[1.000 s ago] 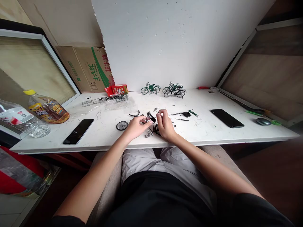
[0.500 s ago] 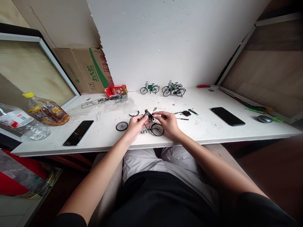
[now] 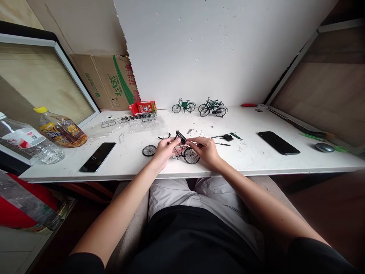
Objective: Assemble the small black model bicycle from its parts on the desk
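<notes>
Between my hands, close to the table's front edge, is a black model bicycle (image 3: 191,156) with one spoked wheel on it, at its right end. My left hand (image 3: 163,153) is closed on the left part of its frame. Thumb and fingers of my right hand (image 3: 205,149) pinch the upper part, beside a dark piece (image 3: 180,136) that juts up between the two hands. I cannot make out exactly how that piece is joined. A loose spoked wheel (image 3: 149,150) lies just left of my left hand. Behind it is a thin curved black part (image 3: 164,137).
Finished-looking model bicycles (image 3: 184,106) stand at the back wall. Black parts (image 3: 226,137) and a thin tool (image 3: 222,144) lie right of my hands. Phones (image 3: 97,157) (image 3: 278,143) flank the work area. Bottles (image 3: 61,129), a red packet (image 3: 143,107) and a wire parts frame (image 3: 128,119) sit left.
The whole view has shifted slightly. My hands stay around the model bicycle, with the fingers and the dark upper piece moved only a little.
</notes>
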Motion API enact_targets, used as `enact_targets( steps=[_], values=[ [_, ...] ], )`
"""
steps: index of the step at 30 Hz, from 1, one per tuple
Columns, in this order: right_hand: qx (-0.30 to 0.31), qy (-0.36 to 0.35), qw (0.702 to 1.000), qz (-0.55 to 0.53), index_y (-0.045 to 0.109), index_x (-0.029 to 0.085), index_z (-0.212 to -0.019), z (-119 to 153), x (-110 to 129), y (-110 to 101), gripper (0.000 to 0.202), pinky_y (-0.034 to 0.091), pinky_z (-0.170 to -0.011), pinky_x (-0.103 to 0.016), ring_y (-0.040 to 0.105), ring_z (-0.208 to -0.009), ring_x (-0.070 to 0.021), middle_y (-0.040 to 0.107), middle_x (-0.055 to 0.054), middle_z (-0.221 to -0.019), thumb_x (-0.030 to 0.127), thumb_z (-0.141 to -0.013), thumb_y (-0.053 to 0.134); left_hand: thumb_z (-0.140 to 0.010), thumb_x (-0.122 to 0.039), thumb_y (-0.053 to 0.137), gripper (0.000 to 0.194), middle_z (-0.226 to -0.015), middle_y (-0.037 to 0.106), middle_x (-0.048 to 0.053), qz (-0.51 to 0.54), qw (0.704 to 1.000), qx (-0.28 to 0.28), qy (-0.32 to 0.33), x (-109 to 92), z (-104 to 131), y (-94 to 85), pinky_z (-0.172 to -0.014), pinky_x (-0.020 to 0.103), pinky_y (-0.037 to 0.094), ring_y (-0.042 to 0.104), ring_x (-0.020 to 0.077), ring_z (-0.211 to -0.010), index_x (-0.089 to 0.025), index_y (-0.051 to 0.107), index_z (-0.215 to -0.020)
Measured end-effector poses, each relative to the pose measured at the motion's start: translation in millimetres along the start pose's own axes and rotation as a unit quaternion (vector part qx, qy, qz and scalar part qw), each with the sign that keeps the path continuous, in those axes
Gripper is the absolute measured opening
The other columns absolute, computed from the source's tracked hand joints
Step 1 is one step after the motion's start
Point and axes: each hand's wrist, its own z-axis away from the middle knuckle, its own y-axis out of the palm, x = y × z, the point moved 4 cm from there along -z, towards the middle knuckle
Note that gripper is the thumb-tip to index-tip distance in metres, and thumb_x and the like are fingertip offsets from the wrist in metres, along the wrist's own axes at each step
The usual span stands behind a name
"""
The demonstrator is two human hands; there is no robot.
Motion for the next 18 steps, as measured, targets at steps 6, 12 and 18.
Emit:
enact_targets(
  steps=[6,12,18],
  values=[
    [0.023,-0.061,0.997,0.036,0.083,0.022,-0.115,2.1,3.5,-2.0,0.022,0.062,-0.087,-0.039,0.082,-0.096,-0.0263,0.085,-0.010,-0.111,0.030,-0.104,0.065,-0.069,-0.031,0.096,0.041,-0.096,0.081,0.007,-0.024,1.000,0.002,0.014,0.3,0.3,-3.0,-0.075,0.030,0.058,0.073,0.0172,-0.078,-0.016,0.080,-0.103],
    [0.034,-0.086,0.995,0.046,0.082,0.022,-0.119,4.0,3.7,-2.3,0.025,0.063,-0.085,-0.038,0.081,-0.095,-0.0251,0.085,-0.010,-0.113,0.032,-0.106,0.063,-0.064,-0.033,0.099,0.044,-0.099,0.081,0.007,-0.021,0.999,0.020,0.017,-3.1,3.7,-2.1,-0.075,0.029,0.057,0.073,0.0163,-0.081,-0.016,0.081,-0.101],
    [0.047,-0.081,0.994,0.055,0.083,0.023,-0.118,5.4,3.2,0.0,0.026,0.061,-0.084,-0.038,0.080,-0.092,-0.0253,0.085,-0.011,-0.109,0.036,-0.106,0.064,-0.059,-0.035,0.102,0.050,-0.103,0.082,0.010,-0.041,0.999,0.007,0.022,-4.2,5.8,-3.0,-0.072,0.028,0.056,0.075,0.0184,-0.084,-0.014,0.081,-0.099]
  ],
)
